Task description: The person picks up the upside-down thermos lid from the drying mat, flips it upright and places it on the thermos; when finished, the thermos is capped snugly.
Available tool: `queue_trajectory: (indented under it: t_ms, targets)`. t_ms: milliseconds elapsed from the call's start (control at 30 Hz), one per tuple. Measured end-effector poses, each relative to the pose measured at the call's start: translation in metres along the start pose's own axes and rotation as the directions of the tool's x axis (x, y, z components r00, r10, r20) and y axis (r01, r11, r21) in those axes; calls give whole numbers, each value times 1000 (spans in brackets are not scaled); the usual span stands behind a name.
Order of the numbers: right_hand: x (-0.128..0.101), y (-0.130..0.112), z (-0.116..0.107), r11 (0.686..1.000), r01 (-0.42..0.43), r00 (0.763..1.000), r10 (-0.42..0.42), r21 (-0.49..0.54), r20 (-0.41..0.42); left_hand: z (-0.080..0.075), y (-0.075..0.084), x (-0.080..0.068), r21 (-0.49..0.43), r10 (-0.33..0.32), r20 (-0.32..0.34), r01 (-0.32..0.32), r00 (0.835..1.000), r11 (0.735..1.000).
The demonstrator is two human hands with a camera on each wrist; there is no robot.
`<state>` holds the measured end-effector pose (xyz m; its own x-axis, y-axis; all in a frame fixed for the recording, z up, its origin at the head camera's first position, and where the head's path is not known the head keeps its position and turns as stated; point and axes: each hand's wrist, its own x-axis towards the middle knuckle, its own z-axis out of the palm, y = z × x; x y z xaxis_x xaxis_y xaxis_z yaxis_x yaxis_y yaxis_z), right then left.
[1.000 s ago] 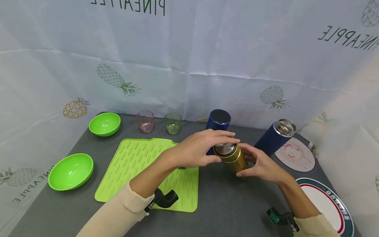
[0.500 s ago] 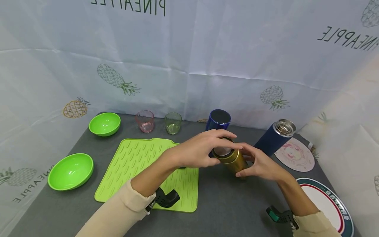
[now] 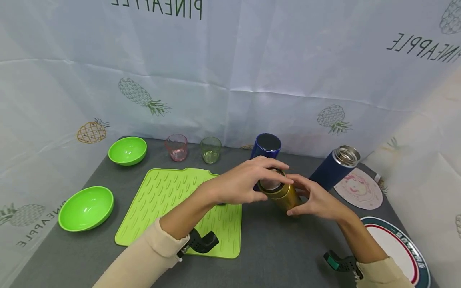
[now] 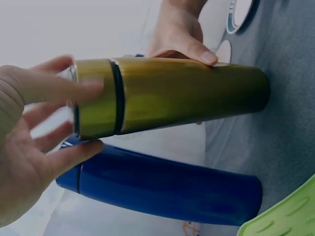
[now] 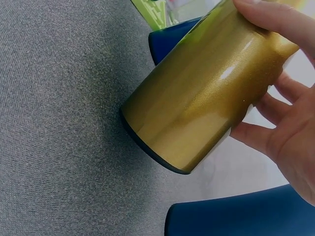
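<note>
A gold thermos (image 3: 286, 200) with a steel-topped lid (image 4: 96, 117) is between my hands. My left hand (image 3: 248, 180) holds the lid from above, thumb and fingers spread round its rim. Lower down, my right hand (image 3: 315, 198) grips the body, its thumb on the near side. In the left wrist view a black ring divides lid from body, and the fingers look blurred. The base (image 5: 157, 152) is close to the grey table; whether it touches, I cannot tell. Just behind stands a blue thermos (image 3: 265, 146), partly hidden by my left hand.
To the right are an uncapped navy thermos (image 3: 333, 168), a pink-patterned disc (image 3: 360, 190) and a rimmed plate (image 3: 392, 244). Leftward lie a green mat (image 3: 165, 204) and two green bowls (image 3: 86, 208) (image 3: 127, 151). Pink (image 3: 176, 148) and green (image 3: 210, 150) glasses stand at the back.
My left fingers have shifted slightly round the lid, and the thermos top has moved a little to the left. In the last half second almost nothing differs. My right hand keeps its grip.
</note>
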<state>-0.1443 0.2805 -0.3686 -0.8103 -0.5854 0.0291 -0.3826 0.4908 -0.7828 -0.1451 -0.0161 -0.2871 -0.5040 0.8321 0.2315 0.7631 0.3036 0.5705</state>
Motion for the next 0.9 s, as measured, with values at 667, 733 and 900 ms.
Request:
queue_trajectory:
  t_ms: [667,733,900]
  targets:
    - [0,2,1,1000,21,1000,-21,16,-1,3,9,-2,126,-144,-106,157,984,980]
    - [0,2,1,1000,26,1000,-26,12,2,2,8,-2,102,-96,-85,105,992,989]
    - [0,1,1,1000,24,1000,-24,3,2,-1,7,-4,58,-43,-30,45,999,997]
